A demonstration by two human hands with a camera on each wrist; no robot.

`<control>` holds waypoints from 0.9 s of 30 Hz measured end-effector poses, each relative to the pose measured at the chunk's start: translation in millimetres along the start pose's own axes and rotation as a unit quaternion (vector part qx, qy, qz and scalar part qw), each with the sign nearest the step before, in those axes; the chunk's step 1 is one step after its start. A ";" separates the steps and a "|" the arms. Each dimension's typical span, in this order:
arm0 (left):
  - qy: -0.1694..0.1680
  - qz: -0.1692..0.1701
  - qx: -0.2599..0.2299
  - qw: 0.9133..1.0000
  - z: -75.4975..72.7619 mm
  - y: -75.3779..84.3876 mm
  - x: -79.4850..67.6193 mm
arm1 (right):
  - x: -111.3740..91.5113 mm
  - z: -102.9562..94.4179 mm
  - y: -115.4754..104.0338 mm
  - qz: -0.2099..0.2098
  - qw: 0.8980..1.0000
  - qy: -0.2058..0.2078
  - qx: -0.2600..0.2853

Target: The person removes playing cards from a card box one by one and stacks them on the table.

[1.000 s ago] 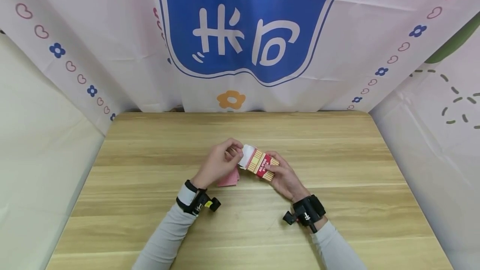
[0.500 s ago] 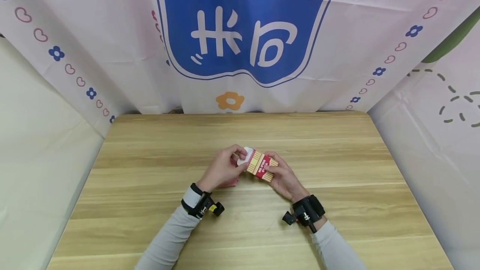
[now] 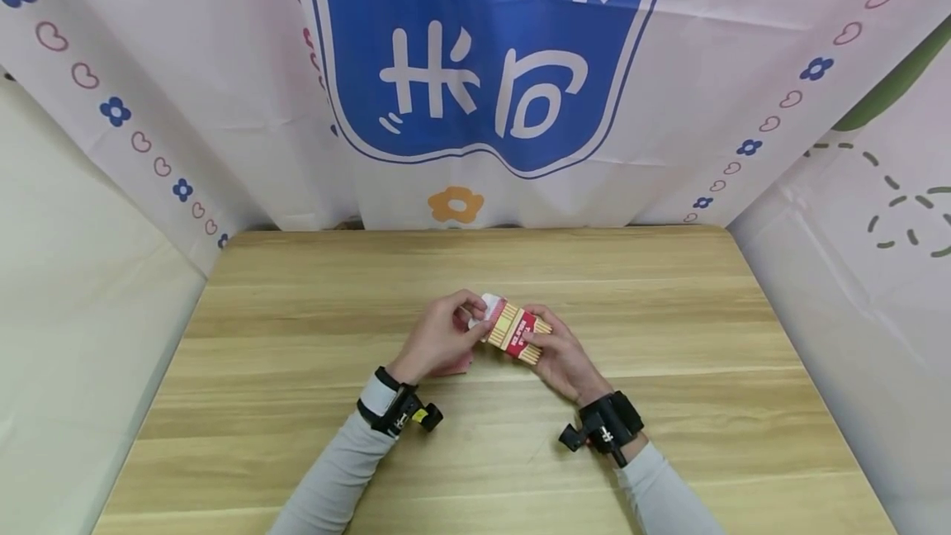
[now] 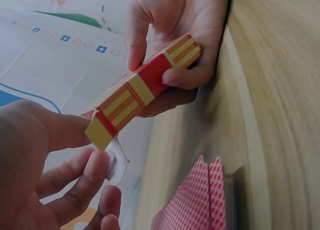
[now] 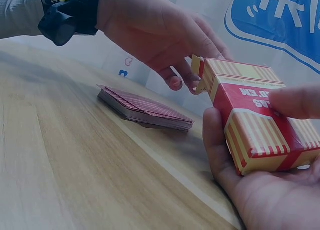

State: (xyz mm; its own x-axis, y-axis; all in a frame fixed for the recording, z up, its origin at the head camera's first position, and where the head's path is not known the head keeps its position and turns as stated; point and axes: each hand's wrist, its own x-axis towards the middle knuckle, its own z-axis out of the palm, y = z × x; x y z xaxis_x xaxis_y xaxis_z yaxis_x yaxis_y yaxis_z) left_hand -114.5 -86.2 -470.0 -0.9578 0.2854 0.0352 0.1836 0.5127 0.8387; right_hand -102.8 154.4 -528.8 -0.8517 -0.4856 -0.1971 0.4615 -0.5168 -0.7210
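A red and yellow striped playing card box (image 3: pixel 513 330) is held above the table in my right hand (image 3: pixel 568 362), thumb across its printed face and fingers along the opposite side. Its end with the white flap (image 4: pixel 117 165) points left. At that end is my left hand (image 3: pixel 434 341), its thumb and fingertips pinching around the flap and the box's mouth. In the left wrist view the lower fingers (image 4: pixel 75 195) are bent behind the flap. A deck of red-checked playing cards (image 5: pixel 145 107) lies face down on the table, partly hidden under the left hand in the head view.
The wood-grain table (image 3: pixel 297 271) reaches back to a white hanging cloth (image 3: pixel 706 106) with a blue emblem. Light cloth walls (image 3: pixel 82 295) stand on both sides. Each wrist wears a black strap with a small camera (image 3: pixel 572 436).
My left hand has shifted slightly right, its thumb and fingers now covering more of the white flap beside the box's mouth. The right hand and box have stayed nearly still.
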 end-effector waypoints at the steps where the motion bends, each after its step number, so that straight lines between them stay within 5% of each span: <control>1: 0.000 -0.002 0.001 1.000 -0.9 0.3 -0.4 | 0.0 0.1 0.1 0.001 1.000 0.002 -0.001; 10: -0.001 -0.010 -0.014 1.000 -13.1 2.6 -2.7 | 0.4 0.8 0.0 0.003 1.000 0.003 0.001; 18: 0.024 0.015 -0.049 0.998 -33.5 -4.5 -1.0 | 0.2 1.6 -0.1 0.003 1.000 0.017 -0.012; 27: 0.051 -0.018 -0.120 0.991 -51.0 -6.0 -1.9 | -0.6 1.7 -0.9 0.004 1.000 0.009 -0.005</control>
State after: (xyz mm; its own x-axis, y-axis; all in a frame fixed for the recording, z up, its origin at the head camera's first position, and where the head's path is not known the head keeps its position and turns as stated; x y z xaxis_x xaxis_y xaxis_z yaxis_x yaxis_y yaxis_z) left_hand -125.0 -131.1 -447.4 -0.9826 0.1797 0.0472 0.1021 0.3100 0.9452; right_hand -102.2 153.9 -526.9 -0.8522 -0.4771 -0.2147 0.4661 -0.5060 -0.7257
